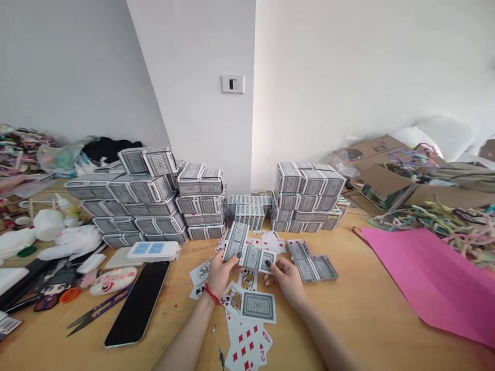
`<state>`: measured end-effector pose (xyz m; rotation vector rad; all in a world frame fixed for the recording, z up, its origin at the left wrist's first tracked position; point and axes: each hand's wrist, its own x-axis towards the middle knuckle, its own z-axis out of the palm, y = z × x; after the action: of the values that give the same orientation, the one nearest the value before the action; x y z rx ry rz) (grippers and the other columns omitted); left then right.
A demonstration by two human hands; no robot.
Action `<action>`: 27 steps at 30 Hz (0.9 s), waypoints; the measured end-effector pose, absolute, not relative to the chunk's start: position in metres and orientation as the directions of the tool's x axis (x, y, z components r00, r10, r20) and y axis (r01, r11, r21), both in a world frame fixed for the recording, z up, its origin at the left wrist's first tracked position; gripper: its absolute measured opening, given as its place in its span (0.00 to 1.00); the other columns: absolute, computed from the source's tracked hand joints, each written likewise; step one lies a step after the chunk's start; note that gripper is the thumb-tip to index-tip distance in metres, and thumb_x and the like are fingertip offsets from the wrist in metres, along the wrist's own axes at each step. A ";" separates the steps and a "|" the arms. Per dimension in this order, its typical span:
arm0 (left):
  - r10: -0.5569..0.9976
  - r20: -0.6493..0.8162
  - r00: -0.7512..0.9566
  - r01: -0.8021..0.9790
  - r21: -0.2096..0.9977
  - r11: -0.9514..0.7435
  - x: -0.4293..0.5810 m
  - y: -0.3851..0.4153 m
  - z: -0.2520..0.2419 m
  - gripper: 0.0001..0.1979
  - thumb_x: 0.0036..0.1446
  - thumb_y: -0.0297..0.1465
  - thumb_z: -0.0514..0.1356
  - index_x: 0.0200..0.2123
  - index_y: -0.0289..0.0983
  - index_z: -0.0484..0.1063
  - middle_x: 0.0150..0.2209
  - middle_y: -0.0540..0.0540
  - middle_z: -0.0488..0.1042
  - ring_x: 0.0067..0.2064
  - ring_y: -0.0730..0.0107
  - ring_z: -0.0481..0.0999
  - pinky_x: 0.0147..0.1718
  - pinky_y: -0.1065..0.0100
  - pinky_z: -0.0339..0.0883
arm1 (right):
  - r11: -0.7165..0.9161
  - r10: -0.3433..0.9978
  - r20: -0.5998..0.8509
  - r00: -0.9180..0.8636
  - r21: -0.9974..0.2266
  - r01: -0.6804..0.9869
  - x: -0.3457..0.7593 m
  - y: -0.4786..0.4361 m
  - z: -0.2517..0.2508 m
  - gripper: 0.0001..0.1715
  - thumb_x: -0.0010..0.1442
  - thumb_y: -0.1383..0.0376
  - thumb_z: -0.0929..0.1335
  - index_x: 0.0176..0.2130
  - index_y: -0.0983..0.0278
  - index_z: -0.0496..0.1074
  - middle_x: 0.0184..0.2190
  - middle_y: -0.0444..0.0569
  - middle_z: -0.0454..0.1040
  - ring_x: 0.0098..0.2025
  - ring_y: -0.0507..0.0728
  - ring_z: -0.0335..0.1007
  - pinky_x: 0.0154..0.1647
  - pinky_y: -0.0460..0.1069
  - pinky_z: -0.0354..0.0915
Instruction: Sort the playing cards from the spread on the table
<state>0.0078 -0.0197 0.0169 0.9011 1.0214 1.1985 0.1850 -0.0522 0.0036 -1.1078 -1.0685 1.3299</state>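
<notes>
Grips grey-patterned, white-bordered rectangular paper cards point(251, 256) with left hand point(221, 269) and right hand point(288, 277), over scattered white face-up playing cards point(243, 346).

free: tabletop point(353, 314) left of pink sheet point(433, 286) | blocked: held cards point(252, 256) centre, card stacks point(301, 198) ahead, phone point(137, 305) left

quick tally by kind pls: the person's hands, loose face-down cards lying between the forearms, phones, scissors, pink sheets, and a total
Hands: 2 (left hand, right hand)
Loose face-down card between the forearms: 1
Black phone: 1
Scissors: 1
Pink sheet: 1
Total: 6
</notes>
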 end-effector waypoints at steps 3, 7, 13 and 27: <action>0.971 -0.177 0.159 -0.290 0.932 0.217 0.003 -0.019 0.019 0.17 0.42 0.31 0.62 0.37 0.33 0.67 0.37 0.43 0.73 0.29 0.68 0.74 0.29 0.64 0.73 | -0.061 0.998 -0.062 -0.003 -0.979 -0.196 0.186 -0.054 0.006 0.22 0.46 0.49 0.66 0.28 0.64 0.62 0.16 0.43 0.70 0.18 0.53 0.69 0.21 0.47 0.66; 0.955 -0.183 0.234 -0.238 0.941 0.239 0.001 -0.021 0.025 0.18 0.41 0.30 0.63 0.38 0.34 0.67 0.38 0.44 0.73 0.32 0.67 0.74 0.27 0.66 0.73 | -0.084 0.996 -0.090 0.020 -0.979 -0.188 0.187 -0.054 0.007 0.23 0.43 0.48 0.68 0.27 0.65 0.63 0.15 0.43 0.69 0.17 0.55 0.70 0.17 0.46 0.65; 0.951 -0.166 0.259 -0.177 0.960 0.216 0.004 -0.025 0.029 0.20 0.43 0.33 0.61 0.42 0.35 0.66 0.43 0.43 0.71 0.35 0.65 0.74 0.24 0.69 0.73 | -0.111 0.993 -0.115 0.009 -0.976 -0.186 0.188 -0.055 0.007 0.22 0.43 0.50 0.68 0.26 0.65 0.63 0.14 0.44 0.70 0.17 0.55 0.70 0.16 0.46 0.65; 0.947 -0.133 0.293 -0.156 0.970 0.184 0.003 -0.024 0.024 0.20 0.45 0.34 0.61 0.43 0.34 0.65 0.47 0.41 0.69 0.36 0.63 0.74 0.23 0.69 0.73 | -0.151 0.987 -0.159 0.023 -0.968 -0.202 0.187 -0.054 0.001 0.19 0.43 0.52 0.69 0.24 0.65 0.64 0.18 0.46 0.73 0.23 0.61 0.73 0.18 0.50 0.68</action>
<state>0.0025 -0.0242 0.0240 1.0825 0.9444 0.9676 0.1867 -0.0536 0.0015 -1.1878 -0.9530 1.3809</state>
